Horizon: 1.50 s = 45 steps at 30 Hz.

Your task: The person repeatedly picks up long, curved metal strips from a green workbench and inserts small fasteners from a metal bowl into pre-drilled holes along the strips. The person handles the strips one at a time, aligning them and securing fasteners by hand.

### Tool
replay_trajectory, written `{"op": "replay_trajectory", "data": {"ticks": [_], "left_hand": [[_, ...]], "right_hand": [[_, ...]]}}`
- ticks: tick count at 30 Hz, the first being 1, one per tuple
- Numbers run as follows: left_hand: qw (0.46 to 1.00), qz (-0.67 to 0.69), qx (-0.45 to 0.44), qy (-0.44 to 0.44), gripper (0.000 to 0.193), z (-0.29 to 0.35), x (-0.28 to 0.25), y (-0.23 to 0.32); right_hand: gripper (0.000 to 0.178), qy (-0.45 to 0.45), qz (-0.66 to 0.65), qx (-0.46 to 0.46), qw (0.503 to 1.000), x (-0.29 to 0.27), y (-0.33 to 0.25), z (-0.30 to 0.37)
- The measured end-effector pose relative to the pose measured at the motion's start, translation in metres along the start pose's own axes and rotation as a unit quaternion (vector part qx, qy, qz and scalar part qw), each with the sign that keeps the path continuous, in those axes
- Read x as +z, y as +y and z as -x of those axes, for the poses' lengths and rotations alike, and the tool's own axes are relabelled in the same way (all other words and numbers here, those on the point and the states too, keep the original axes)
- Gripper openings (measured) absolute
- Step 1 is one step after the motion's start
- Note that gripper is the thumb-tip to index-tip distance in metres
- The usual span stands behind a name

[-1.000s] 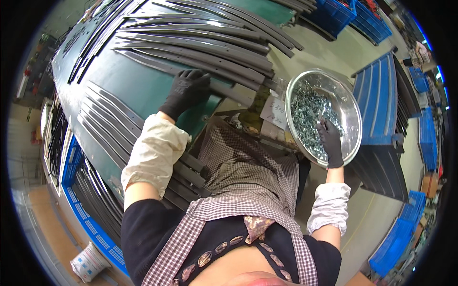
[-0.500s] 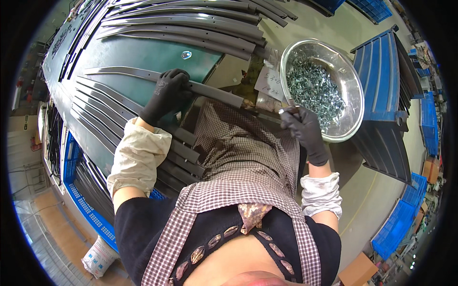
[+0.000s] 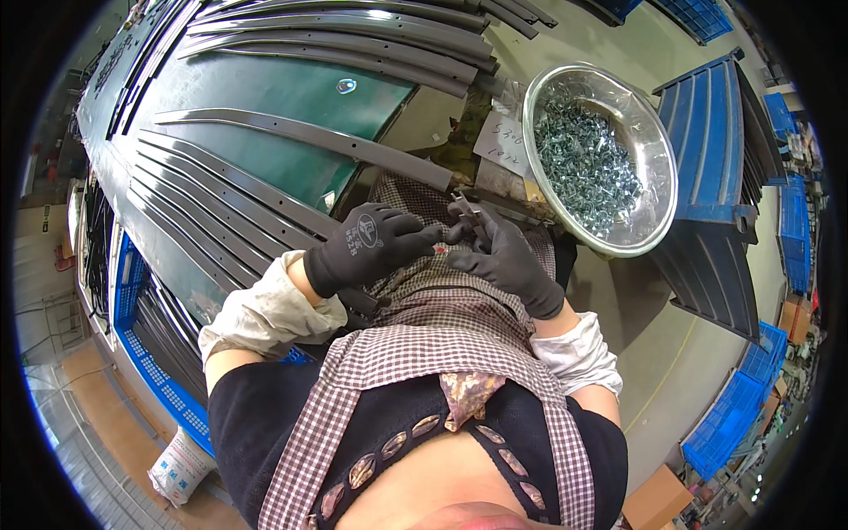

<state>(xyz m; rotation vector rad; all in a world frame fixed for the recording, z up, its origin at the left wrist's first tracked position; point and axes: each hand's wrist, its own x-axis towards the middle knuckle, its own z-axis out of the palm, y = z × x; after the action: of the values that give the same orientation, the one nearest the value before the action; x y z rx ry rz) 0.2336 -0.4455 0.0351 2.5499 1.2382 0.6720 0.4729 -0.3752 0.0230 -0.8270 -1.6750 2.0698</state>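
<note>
Both of my hands wear black gloves and are close together over my checked apron [image 3: 442, 305]. My left hand [image 3: 371, 246] has its fingers bent and pressed together, pointing at the right hand; whether anything small is between them is hidden. My right hand [image 3: 508, 265] is closed round a small dark piece [image 3: 468, 215] that I cannot make out. Just beyond the hands, a long dark metal strip [image 3: 291, 132] with small holes lies across the green-topped table [image 3: 300, 93], its near end jutting past the edge toward me. Neither hand is on the strip.
A clear round bowl [image 3: 658, 208] of small shiny metal clips [image 3: 587, 159] stands at right, beside a paper with handwriting [image 3: 503, 141]. More dark strips [image 3: 353, 44] lie at the far side and at left [image 3: 199, 190]. Blue crates [image 3: 698, 132] stand at right, a blue basket [image 3: 163, 367] at left.
My left hand has let go of the long strip and come toward me. My right hand has moved left from the bowl's rim to meet it.
</note>
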Motion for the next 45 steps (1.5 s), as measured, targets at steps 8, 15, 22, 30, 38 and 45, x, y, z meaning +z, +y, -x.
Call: {"op": "replay_trajectory", "data": {"ticks": [8,15,22,30,38,45], "left_hand": [[0.996,0.066,0.060,0.022,0.039,0.003,0.006,-0.014],[0.992,-0.077,-0.101,0.015,0.063,-0.013,-0.017,-0.052],[0.983,-0.048,-0.173,0.042,0.048,0.001,-0.009,-0.097],[0.984,-0.041,-0.159,0.069,0.044,-0.002,-0.009,-0.101],[0.983,-0.026,-0.162,0.076,0.042,0.001,-0.009,-0.099],[0.983,-0.037,-0.162,0.076,0.040,0.003,-0.007,-0.101]], "right_hand": [[0.049,-0.114,0.032,0.004,0.993,-0.011,-0.007,-0.009],[0.032,0.087,0.346,-0.139,0.924,-0.027,0.017,-0.024],[0.031,0.075,0.423,-0.192,0.882,-0.033,0.018,-0.054],[0.025,0.107,0.441,-0.126,0.882,-0.044,0.033,-0.076],[0.023,0.126,0.422,-0.198,0.876,-0.047,0.039,-0.030],[0.018,0.106,0.557,-0.158,0.808,-0.020,0.021,-0.045]]}}
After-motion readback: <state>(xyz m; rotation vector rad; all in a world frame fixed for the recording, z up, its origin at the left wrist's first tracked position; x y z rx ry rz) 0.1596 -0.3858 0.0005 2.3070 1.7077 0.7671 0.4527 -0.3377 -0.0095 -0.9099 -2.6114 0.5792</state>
